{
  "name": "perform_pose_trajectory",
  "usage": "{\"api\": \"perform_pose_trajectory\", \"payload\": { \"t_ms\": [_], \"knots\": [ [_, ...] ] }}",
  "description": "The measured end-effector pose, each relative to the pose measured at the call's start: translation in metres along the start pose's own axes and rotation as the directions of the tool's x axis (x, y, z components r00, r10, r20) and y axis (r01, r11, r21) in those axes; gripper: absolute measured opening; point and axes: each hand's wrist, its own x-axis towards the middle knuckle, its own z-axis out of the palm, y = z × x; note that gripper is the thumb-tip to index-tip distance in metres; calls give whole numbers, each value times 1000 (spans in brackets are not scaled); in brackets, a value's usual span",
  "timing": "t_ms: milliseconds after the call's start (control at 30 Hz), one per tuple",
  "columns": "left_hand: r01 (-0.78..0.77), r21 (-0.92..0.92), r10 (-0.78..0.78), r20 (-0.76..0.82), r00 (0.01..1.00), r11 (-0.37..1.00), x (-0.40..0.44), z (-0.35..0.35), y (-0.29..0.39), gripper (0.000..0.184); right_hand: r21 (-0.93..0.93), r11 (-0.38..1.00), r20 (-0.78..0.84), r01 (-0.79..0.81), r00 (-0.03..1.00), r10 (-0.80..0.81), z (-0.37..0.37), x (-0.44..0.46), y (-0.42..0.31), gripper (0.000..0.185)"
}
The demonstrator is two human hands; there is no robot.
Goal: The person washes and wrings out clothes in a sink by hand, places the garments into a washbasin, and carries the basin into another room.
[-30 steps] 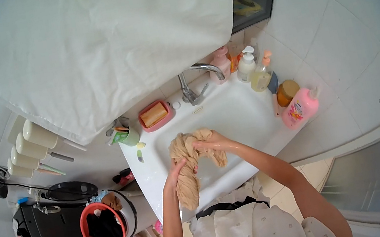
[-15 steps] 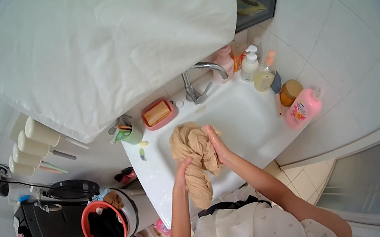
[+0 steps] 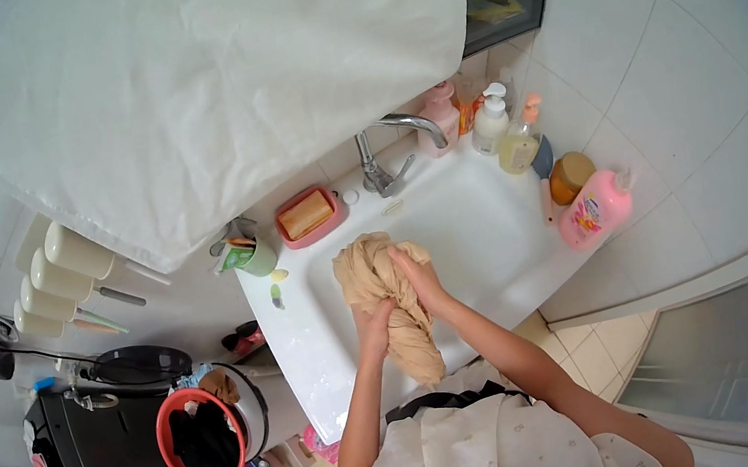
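A tan cloth garment (image 3: 370,269), bunched and twisted, is held over the left part of the white sink (image 3: 483,224). Its lower end hangs toward my waist at the sink's front edge. My left hand (image 3: 373,327) is closed around the left side of the bundle, thumb on top. On the right side, my right hand (image 3: 420,285) grips the same cloth, its thumb and fingers pressed to the folds. The metal faucet (image 3: 373,169) stands behind the cloth, its spout turned right.
A soap bar (image 3: 305,215) in a red dish (image 3: 314,236) and a green cup (image 3: 255,257) sit at back left. Pump bottles (image 3: 490,123), an amber jar (image 3: 571,177) and a pink bottle (image 3: 596,212) line the right rim. A red basin (image 3: 174,459) holds dark clothes.
My hands have come closer together on the cloth, the left moving right. The bundle is more tightly gathered, and its hanging end has shifted right.
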Motion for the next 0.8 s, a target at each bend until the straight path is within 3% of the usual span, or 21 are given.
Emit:
{"api": "perform_pose_trajectory", "payload": {
  "t_ms": [200,267,333,367,433,500,567,600,633,667,733,800],
  "knots": [
    [-182,233,184,16,983,955,1,-1,-2,51,5,1000,-39,12,999,-12,3,7,6,27],
    [-233,270,230,45,972,934,3,2,4,53,139,946,1,-291,956,294,-4,20,17,33],
    [-338,484,306,147,941,807,3,5,10,59,159,933,94,-324,945,312,-13,25,29,35],
    [-339,483,307,147,940,807,2,6,11,59,175,917,187,-359,927,327,-19,27,34,39],
    [-394,528,351,184,918,753,2,6,14,61,137,907,217,-397,906,364,-19,22,27,41],
    [-375,484,322,193,927,791,12,-13,1,60,100,897,242,-430,885,397,-30,24,31,44],
    [-356,440,295,201,934,825,18,-27,4,60,-100,974,472,-201,852,225,-60,38,56,51],
    [-222,317,165,197,966,922,19,-32,13,60,-101,975,474,-200,852,224,-61,32,45,51],
    [-72,187,32,210,977,980,18,-35,21,59,-7,949,508,-315,817,275,-56,19,24,56],
    [-74,188,34,209,977,979,16,-37,28,59,82,901,546,-426,775,317,-54,12,11,61],
    [1,36,-5,126,992,999,11,-38,39,60,126,864,541,-487,764,352,-65,16,14,65],
    [-6,33,3,95,996,999,12,-47,41,54,174,824,535,-540,754,381,-65,19,15,70]
  ]
}}
